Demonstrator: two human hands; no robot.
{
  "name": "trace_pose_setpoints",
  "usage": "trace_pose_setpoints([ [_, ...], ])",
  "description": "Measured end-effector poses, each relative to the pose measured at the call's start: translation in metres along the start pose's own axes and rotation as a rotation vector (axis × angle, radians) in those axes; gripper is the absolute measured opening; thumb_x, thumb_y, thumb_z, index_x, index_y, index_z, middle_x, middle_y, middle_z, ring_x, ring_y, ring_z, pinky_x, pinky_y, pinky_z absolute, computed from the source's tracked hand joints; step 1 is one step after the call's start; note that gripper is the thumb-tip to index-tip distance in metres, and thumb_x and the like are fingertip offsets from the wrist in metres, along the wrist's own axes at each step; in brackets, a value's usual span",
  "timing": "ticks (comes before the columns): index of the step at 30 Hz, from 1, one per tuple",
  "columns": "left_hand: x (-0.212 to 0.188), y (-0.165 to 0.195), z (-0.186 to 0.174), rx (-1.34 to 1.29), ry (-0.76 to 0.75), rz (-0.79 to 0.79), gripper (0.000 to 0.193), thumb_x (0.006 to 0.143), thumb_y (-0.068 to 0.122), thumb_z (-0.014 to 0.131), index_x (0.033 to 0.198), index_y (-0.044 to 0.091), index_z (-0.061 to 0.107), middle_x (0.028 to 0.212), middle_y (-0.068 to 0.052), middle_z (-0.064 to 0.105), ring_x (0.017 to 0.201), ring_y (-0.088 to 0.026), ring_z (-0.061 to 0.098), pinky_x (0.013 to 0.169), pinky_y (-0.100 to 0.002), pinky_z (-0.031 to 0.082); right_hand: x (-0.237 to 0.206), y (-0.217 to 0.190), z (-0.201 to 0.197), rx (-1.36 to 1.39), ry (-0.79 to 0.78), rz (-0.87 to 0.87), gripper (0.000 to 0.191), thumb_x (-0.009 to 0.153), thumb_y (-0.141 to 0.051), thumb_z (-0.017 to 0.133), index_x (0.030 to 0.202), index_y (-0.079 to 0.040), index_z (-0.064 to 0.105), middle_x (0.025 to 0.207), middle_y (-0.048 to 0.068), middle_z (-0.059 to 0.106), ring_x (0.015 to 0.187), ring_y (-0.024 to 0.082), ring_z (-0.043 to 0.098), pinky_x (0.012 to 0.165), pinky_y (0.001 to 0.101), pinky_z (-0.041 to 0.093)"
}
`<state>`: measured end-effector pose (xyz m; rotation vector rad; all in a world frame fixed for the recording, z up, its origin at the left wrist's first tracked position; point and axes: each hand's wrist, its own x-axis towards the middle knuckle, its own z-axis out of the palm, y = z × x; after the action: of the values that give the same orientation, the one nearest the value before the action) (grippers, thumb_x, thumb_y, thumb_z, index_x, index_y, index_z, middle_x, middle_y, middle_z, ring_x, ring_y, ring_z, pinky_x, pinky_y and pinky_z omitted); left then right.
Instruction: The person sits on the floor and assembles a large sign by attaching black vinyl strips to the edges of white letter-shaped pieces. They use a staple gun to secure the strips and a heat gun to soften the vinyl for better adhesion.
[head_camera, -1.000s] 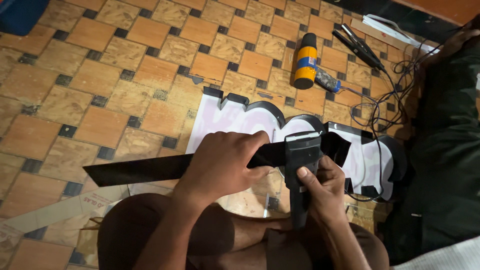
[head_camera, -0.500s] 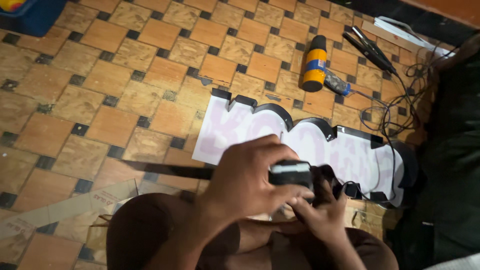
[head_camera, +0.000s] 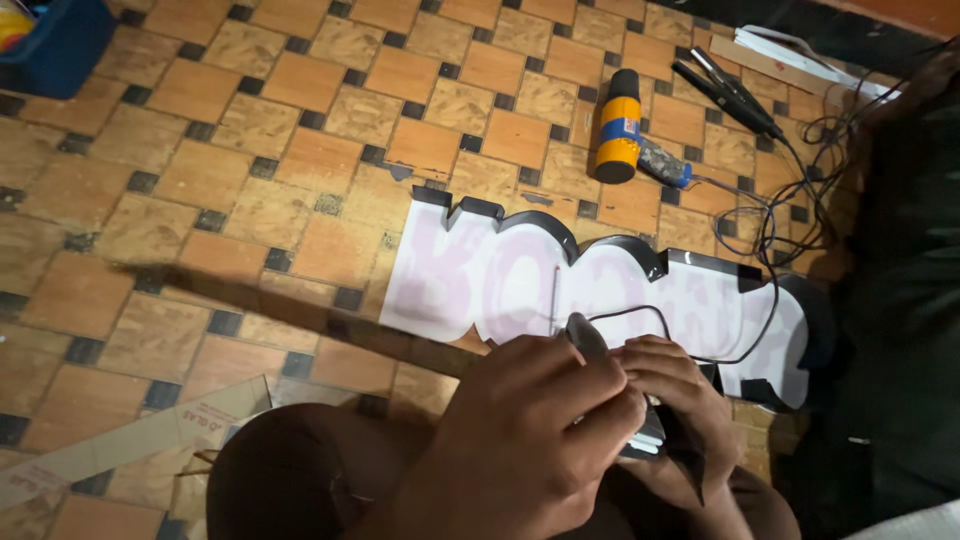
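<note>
Both hands sit close together at the near edge, over the person's knees. The left hand (head_camera: 530, 440) lies on top, fingers (head_camera: 600, 385) clenched round a dark strip (head_camera: 290, 312) that runs off to the left, blurred, low over the tiled floor (head_camera: 150, 190). The right hand (head_camera: 675, 400) is tucked just beside and partly under it, fingers curled tight on a small dark tool (head_camera: 645, 440); only its lower edge shows, so what kind it is can't be told. Just beyond the hands lies a big sign of joined block letters (head_camera: 500, 275), white face up w/ black side walls, flat on the floor. Step in hand looks like working or bending the strip w/ the tool, prob. for the sign's edging; that's a judgement. Next move would likely call for a firm hold w/ the left while the right squeezes or shifts the tool along. Far right: an orange-and-black can (head_camera: 617, 125) on its side, a blue-handled tool (head_camera: 665, 165) touching it, black cables (head_camera: 790, 200). Cardboard strip (head_camera: 130, 440) near left.
</note>
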<state>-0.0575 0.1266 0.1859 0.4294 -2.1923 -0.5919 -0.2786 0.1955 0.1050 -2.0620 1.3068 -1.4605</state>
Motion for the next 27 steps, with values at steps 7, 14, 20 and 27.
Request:
trace_pose_setpoints([
  [7, 0.000, 0.004, 0.002, 0.001, -0.015, 0.013, 0.025, 0.079, 0.003, 0.073, 0.104, 0.000, 0.069, 0.101, -0.006, 0.061, 0.090, -0.022, 0.060, 0.081, -0.038, 0.050, -0.002, 0.006, -0.010, -0.008, -0.049, -0.050, 0.053, 0.078, -0.026, 0.077, 0.120, 0.002, 0.063, 0.120, 0.018, 0.068, 0.117, 0.037, 0.068, 0.111, 0.0522, 0.050],
  [14, 0.000, 0.004, 0.002, -0.038, 0.026, 0.002, 0.026, 0.081, 0.004, 0.076, 0.106, 0.000, 0.069, 0.101, -0.006, 0.063, 0.093, -0.022, 0.062, 0.084, -0.037, 0.051, -0.004, 0.007, -0.012, 0.017, -0.044, -0.071, 0.058, 0.079, -0.031, 0.076, 0.124, 0.003, 0.064, 0.124, 0.019, 0.069, 0.116, 0.035, 0.070, 0.110, 0.0517, 0.051],
  [20, -0.001, 0.002, 0.009, -0.015, 0.012, -0.032, 0.019, 0.091, 0.004, 0.077, 0.109, 0.002, 0.071, 0.105, -0.003, 0.065, 0.093, -0.017, 0.063, 0.085, -0.034, 0.051, -0.002, 0.012, -0.010, 0.022, -0.043, -0.070, 0.059, 0.083, -0.036, 0.080, 0.122, 0.004, 0.064, 0.120, 0.020, 0.069, 0.117, 0.037, 0.070, 0.110, 0.0505, 0.053],
  [27, -0.005, -0.029, 0.005, -0.005, -0.199, -0.134, 0.054, 0.080, 0.032, 0.084, 0.125, 0.006, 0.068, 0.106, -0.009, 0.069, 0.086, -0.024, 0.069, 0.077, -0.043, 0.052, -0.021, 0.013, 0.000, -0.081, 0.087, 0.135, 0.060, 0.072, -0.033, 0.088, 0.116, 0.003, 0.070, 0.110, 0.016, 0.074, 0.106, 0.029, 0.074, 0.096, 0.0411, 0.061],
])
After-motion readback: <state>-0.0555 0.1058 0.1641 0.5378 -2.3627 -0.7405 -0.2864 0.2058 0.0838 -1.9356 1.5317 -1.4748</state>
